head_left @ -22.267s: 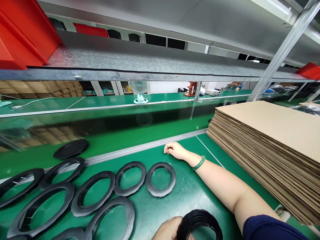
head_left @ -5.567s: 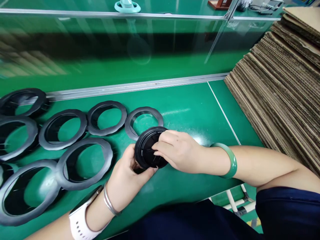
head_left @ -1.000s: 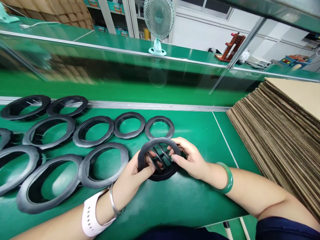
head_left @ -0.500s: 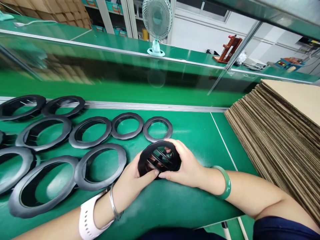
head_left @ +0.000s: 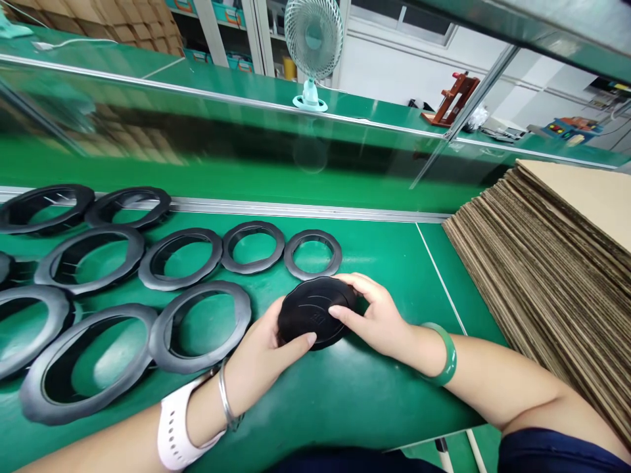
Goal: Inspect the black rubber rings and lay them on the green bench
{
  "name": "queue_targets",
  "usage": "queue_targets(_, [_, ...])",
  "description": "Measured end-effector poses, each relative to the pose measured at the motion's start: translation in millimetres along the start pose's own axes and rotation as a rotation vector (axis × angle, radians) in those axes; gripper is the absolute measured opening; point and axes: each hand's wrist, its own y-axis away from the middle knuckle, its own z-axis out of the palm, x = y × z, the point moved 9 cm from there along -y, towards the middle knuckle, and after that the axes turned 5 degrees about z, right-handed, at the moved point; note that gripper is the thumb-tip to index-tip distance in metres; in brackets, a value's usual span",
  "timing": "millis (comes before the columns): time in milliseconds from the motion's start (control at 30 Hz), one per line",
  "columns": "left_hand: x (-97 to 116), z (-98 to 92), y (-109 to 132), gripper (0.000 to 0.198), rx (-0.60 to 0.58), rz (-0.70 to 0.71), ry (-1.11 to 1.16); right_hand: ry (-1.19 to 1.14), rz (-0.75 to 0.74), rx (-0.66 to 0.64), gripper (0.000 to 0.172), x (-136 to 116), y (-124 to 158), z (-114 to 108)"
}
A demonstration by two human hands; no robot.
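Observation:
A round black part (head_left: pixel 310 309) is held between both hands above the green table, its solid face with thin curved lines turned up toward me. My left hand (head_left: pixel 271 345) grips its left edge, thumb on the near rim. My right hand (head_left: pixel 372 315) holds the right edge, with the thumb lying on the face; its other fingers are partly hidden behind the part. Just beyond it a small black ring (head_left: pixel 312 270) lies flat, and a larger black ring (head_left: pixel 162 341) lies left of my left hand.
Several more black rings (head_left: pixel 29 401) lie in rows across the left of the green table (head_left: pixel 394 407). A tall stack of cardboard sheets (head_left: pixel 542 263) stands at the right. Behind a clear panel are a fan (head_left: pixel 313 39) and a brown wooden stand (head_left: pixel 451 98).
The held part has turned over: its open, barred side faced me before, and now the solid face shows. My right thumb has moved from the near rim onto that face.

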Motion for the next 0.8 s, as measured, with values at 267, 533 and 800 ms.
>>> queue_targets(267, [-1.9,4.9,-2.4,0.053,-0.041,0.019,0.022,-0.157,0.156,-0.154,0.042,30.4,-10.8,4.9])
queue_targets(533, [-2.9,18.6,-2.5,0.042,-0.132,0.031,0.053,-0.513,0.382,0.098,0.049,85.7,-38.5,-29.2])
queue_targets(800, [-10.5,26.6,-5.0,0.028,-0.191,0.07,-0.002,-0.46,0.255,0.415,0.051,76.5,-114.2,-67.9])
